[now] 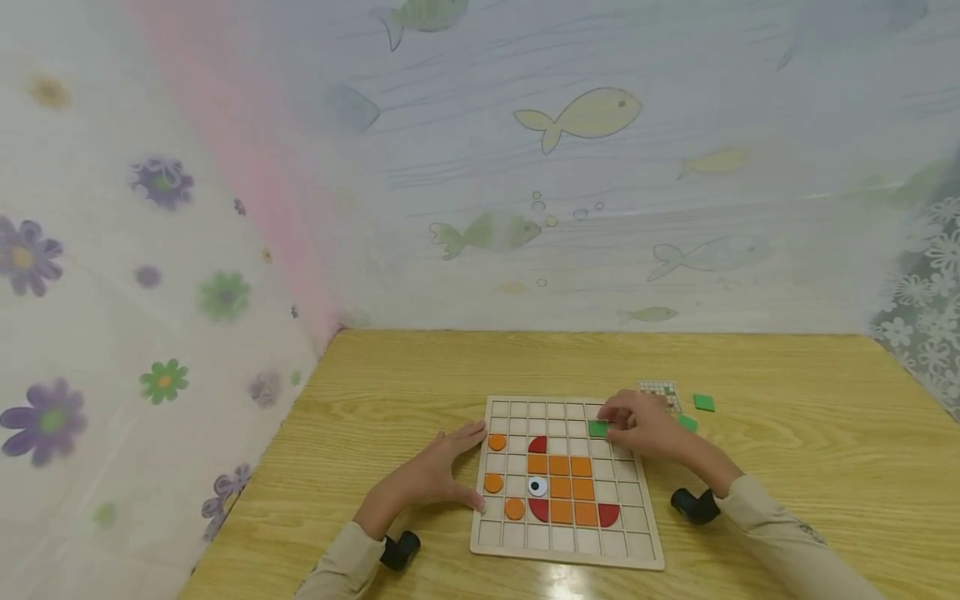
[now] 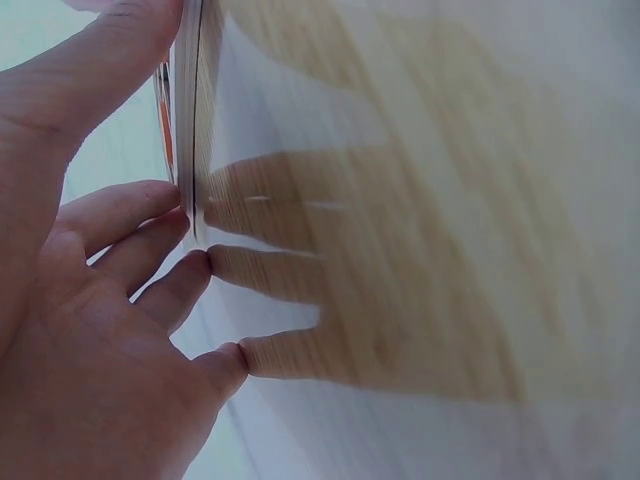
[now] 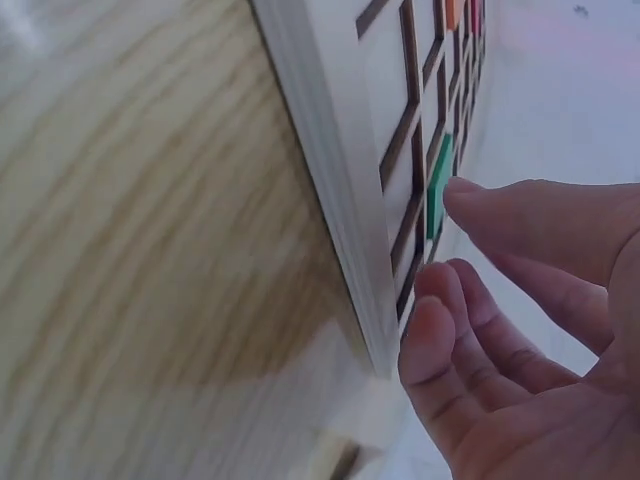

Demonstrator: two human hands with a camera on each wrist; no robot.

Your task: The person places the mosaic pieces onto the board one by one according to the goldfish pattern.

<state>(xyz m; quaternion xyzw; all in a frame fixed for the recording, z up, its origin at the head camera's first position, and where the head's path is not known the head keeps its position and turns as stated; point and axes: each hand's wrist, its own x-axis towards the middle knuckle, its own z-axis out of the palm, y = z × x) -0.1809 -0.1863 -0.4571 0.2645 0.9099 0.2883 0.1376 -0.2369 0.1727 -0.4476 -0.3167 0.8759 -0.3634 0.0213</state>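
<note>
A wooden grid board [image 1: 566,557] lies on the table. Orange squares [image 1: 560,489], red quarter-round pieces [image 1: 609,515], orange discs [image 1: 497,442] and an eye disc [image 1: 537,486] fill some cells. My left hand [image 1: 435,471] is spread at the board's left edge; in the left wrist view, its fingertips [image 2: 168,194] touch that edge. A green square tile [image 1: 597,429] is at a cell near the upper right. My right hand [image 1: 643,425] is over that corner, its thumb [image 3: 535,215] touching the tile while the other fingers bend loosely, apart from it.
Beyond the right hand, a small grid-pattern card [image 1: 657,387] is partly covered by it. Two loose green tiles [image 1: 703,403] lie on the wooden table [image 1: 810,417] right of the board. Fish-patterned fabric [image 1: 600,250] hangs behind, flowered fabric [image 1: 150,333] at left.
</note>
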